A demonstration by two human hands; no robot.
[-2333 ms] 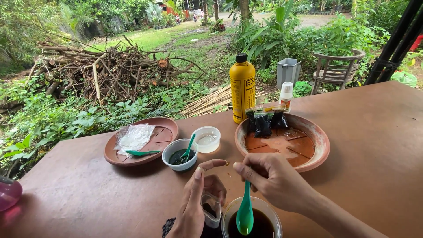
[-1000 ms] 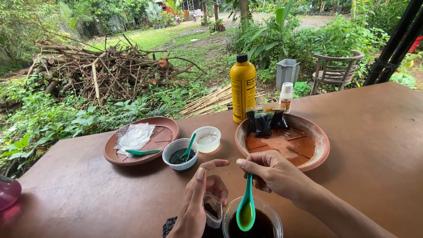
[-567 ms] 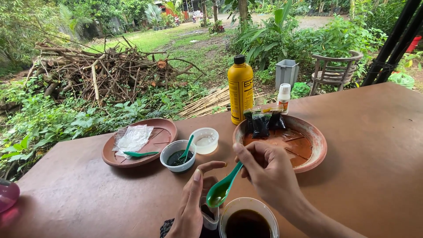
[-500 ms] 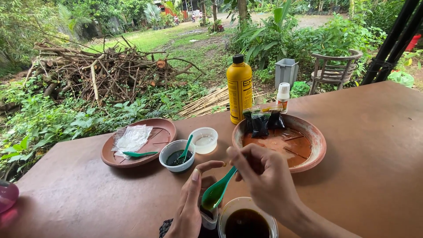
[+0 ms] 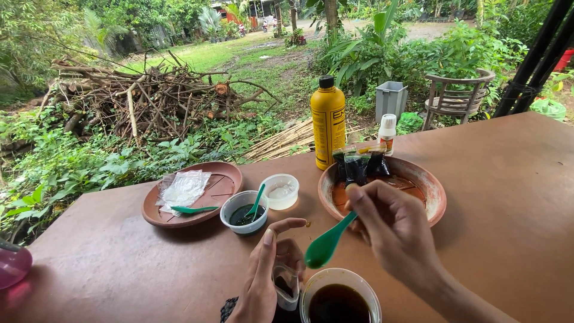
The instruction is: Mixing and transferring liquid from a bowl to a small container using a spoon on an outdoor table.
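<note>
The right hand [image 5: 391,230] comes in from the lower right, wrist bent, and pinches the handle of a green plastic spoon [image 5: 327,242] between thumb and fingertips. The spoon slants down toward 7 o'clock, its bowl hanging just above a small clear plastic bag [image 5: 286,287]. The left hand [image 5: 263,281] rises from the bottom edge, fingers curled around that bag and gripping it upright with the mouth open; the index finger stretches out toward 1 o'clock, with a tiny dark speck on its tip. Something dark sits inside the bag, too small to identify.

At 5 o'clock from the bag, touching it, stands a white cup of dark brown liquid [image 5: 339,299], its lower rim cut off by the frame.

Counted: three green spoons, one held, one lying on the left clay plate [image 5: 191,192], and one standing in a small white bowl of dark green liquid [image 5: 244,211]. There are two clay plates; the right clay plate [image 5: 418,179] sits at 12 o'clock from the right hand and carries a few dark filled packets [image 5: 359,162], their exact number hard to make out. One crumpled clear bag [image 5: 184,188] lies on the left plate. One pale cup [image 5: 281,191] touches the white bowl. One yellow bottle [image 5: 328,122] and one small white bottle [image 5: 387,133] stand behind the right plate. A pink object [image 5: 12,266] at the left edge is mostly cut off.
</note>
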